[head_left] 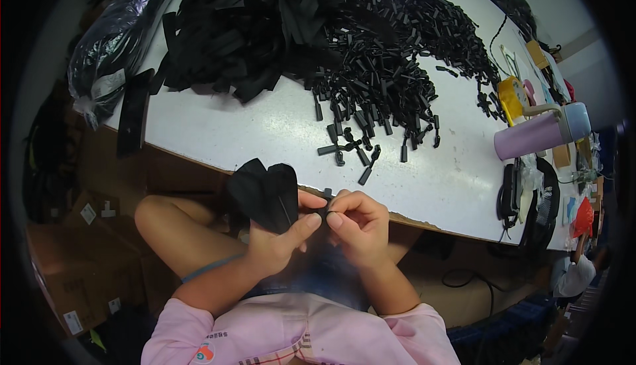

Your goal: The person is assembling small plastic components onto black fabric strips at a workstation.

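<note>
At the table's front edge, over my lap, my two hands meet. Looped black fabric strips (265, 193) stick up from my left hand (283, 238), which is closed around them. The fingers of my right hand (361, 226) pinch a small black zipper pull (328, 194) against my left fingertips. Where strip and pull meet is mostly covered by my fingers. Just beyond my hands lie several loose zipper pulls (351, 145), spilling from a large heap of the same black pulls (391, 67).
A pile of black strips (245, 34) covers the far left of the white table (225, 126). Left of it lies a black plastic-wrapped bundle (112, 40). A lilac tumbler (530, 134) and black straps (540, 199) are at the right. Cardboard boxes (86, 265) stand on the floor, lower left.
</note>
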A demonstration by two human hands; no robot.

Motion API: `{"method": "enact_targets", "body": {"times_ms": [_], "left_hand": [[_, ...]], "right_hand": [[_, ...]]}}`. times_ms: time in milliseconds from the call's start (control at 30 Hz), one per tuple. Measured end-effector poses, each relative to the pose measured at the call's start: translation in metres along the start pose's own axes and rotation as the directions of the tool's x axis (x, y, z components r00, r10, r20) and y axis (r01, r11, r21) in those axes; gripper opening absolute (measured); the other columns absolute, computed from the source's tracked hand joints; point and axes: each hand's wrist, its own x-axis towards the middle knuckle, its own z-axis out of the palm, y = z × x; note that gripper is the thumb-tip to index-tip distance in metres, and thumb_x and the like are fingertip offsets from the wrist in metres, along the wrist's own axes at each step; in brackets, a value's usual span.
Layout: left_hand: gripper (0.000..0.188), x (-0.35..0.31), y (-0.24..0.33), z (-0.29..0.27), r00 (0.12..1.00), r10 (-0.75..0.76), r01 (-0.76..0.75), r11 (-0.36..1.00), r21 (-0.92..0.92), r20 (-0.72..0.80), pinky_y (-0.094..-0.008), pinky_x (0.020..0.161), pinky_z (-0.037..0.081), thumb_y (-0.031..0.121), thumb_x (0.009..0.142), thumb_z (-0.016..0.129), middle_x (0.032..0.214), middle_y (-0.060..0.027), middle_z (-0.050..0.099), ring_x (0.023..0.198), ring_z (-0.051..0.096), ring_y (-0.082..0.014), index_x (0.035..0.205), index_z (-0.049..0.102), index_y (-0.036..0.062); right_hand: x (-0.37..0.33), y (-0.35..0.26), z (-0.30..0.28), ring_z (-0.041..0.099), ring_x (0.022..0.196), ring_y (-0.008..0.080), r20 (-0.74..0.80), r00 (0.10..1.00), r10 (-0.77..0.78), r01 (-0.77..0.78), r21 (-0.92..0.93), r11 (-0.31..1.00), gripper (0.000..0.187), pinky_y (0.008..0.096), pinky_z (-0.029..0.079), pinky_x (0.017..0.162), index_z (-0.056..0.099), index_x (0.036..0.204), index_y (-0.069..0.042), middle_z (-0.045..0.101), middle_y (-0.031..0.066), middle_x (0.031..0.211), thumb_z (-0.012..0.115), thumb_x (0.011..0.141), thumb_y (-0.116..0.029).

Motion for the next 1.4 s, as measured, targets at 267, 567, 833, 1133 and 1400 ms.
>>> {"method": "enact_targets", "body": {"times_ms": [267, 567, 833, 1133, 1400], "left_hand": [[0.017, 0.003, 0.002, 0.001, 0.997, 0.035, -0.037, 0.999, 0.033, 0.073, -0.0164, 0.042, 0.034, 0.007, 0.076, 0.056, 0.086, -0.0059, 0.050, 0.052, 0.043, -0.0054, 0.091, 0.053, -0.0008], [0.019, 0.002, -0.001, 0.006, 0.992, 0.116, -0.122, 0.981, 0.152, 0.045, -0.0196, 0.065, 0.042, 0.003, 0.080, 0.051, 0.088, -0.0046, 0.052, 0.075, 0.050, -0.0070, 0.098, 0.052, -0.0006], [0.019, -0.001, 0.004, 0.008, 0.988, 0.152, -0.157, 0.965, 0.208, 0.041, -0.0196, 0.068, 0.042, 0.000, 0.081, 0.048, 0.087, -0.0039, 0.053, 0.075, 0.050, -0.0060, 0.099, 0.051, 0.0002], [0.017, 0.002, -0.002, 0.001, 0.922, 0.364, -0.384, 0.826, 0.412, 0.130, -0.0168, 0.044, 0.034, 0.009, 0.081, 0.054, 0.080, -0.0036, 0.049, 0.052, 0.043, -0.0051, 0.095, 0.052, 0.0002], [0.011, 0.004, -0.005, 0.001, 0.984, 0.172, -0.180, 0.937, 0.299, 0.052, -0.0173, 0.047, 0.036, 0.010, 0.081, 0.055, 0.078, -0.0037, 0.049, 0.054, 0.044, -0.0061, 0.087, 0.050, 0.0012]], "right_hand": [[0.001, -0.009, -0.010, 0.041, 0.045, 0.0044, 0.142, 0.948, 0.283, -0.308, 0.204, 0.929, 0.005, 0.0164, 0.034, 0.040, 0.051, 0.075, 0.001, 0.049, 0.0019, 0.062, 0.055, 0.077, -0.002], [-0.003, 0.004, 0.000, 0.045, 0.059, 0.0095, 0.078, 0.922, -0.378, 0.355, -0.556, 0.752, 0.009, 0.0191, 0.036, 0.051, 0.052, 0.077, 0.001, 0.052, 0.0062, 0.070, 0.055, 0.070, 0.006], [-0.001, 0.005, -0.007, 0.041, 0.050, 0.0069, 0.158, 0.941, -0.300, 0.338, -0.501, 0.797, 0.005, 0.0190, 0.032, 0.044, 0.052, 0.076, 0.001, 0.050, 0.0047, 0.066, 0.056, 0.074, -0.001], [-0.007, 0.007, -0.005, 0.042, 0.053, 0.0075, 0.081, 0.981, -0.179, 0.196, -0.363, 0.911, 0.005, 0.0186, 0.033, 0.046, 0.052, 0.079, 0.001, 0.049, 0.0054, 0.070, 0.054, 0.077, -0.003], [0.003, -0.004, -0.003, 0.040, 0.047, 0.0057, 0.135, 0.933, -0.333, 0.349, -0.567, 0.746, 0.010, 0.0176, 0.031, 0.042, 0.055, 0.078, 0.000, 0.049, 0.0029, 0.064, 0.060, 0.069, -0.001]]}}
